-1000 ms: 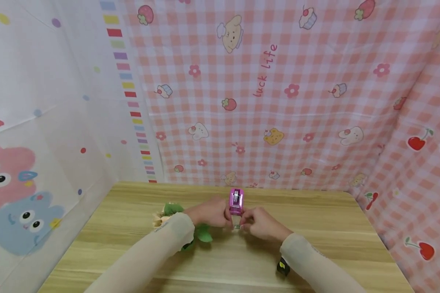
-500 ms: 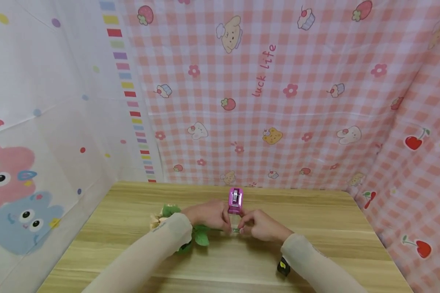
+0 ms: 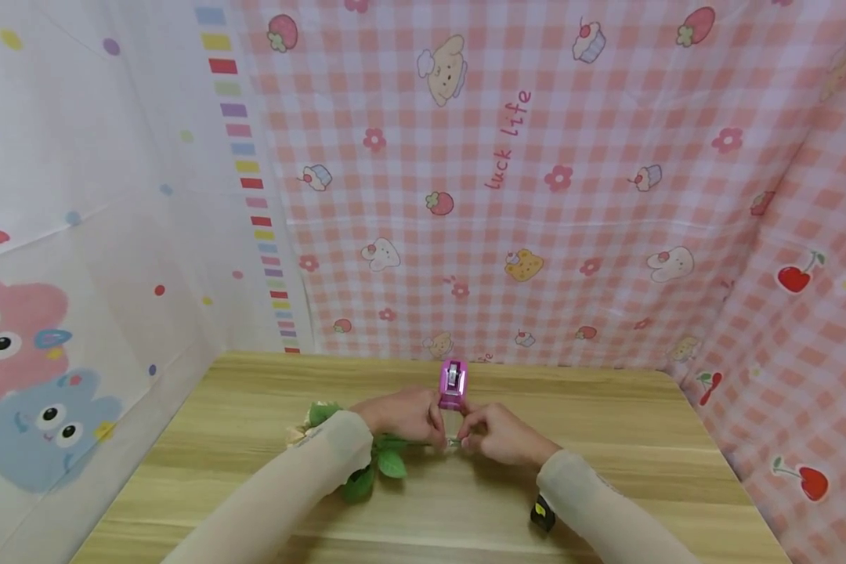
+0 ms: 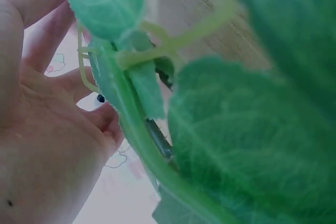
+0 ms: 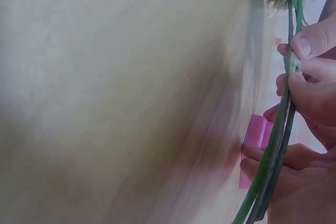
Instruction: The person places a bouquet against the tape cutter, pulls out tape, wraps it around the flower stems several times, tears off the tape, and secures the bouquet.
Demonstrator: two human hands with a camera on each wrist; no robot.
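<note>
Green stems of artificial flowers (image 5: pixel 276 140) run between my two hands. In the head view, my left hand (image 3: pixel 409 415) and my right hand (image 3: pixel 500 435) pinch them, fingertips close together. Clear tape (image 3: pixel 452 427) stretches from a pink tape dispenser (image 3: pixel 453 384) to the stems at the fingertips; how far it wraps round them is too small to tell. Cream blossoms (image 3: pixel 296 435) and green leaves (image 3: pixel 392 464) lie by my left forearm, partly under the sleeve. Large leaves (image 4: pixel 236 129) fill much of the left wrist view, beside the palm.
The wooden tabletop (image 3: pixel 606 423) ends at a pink checked cloth (image 3: pixel 571 219) at the back. White printed cloth (image 3: pixel 134 235) hangs on the left. A small black object with a yellow mark (image 3: pixel 543 515) is beside my right sleeve.
Both hands have come slightly nearer the front. The green stems now show between the fingertips at the tape's end, where a second ago mainly clear tape showed. The dispenser stays almost in place.
</note>
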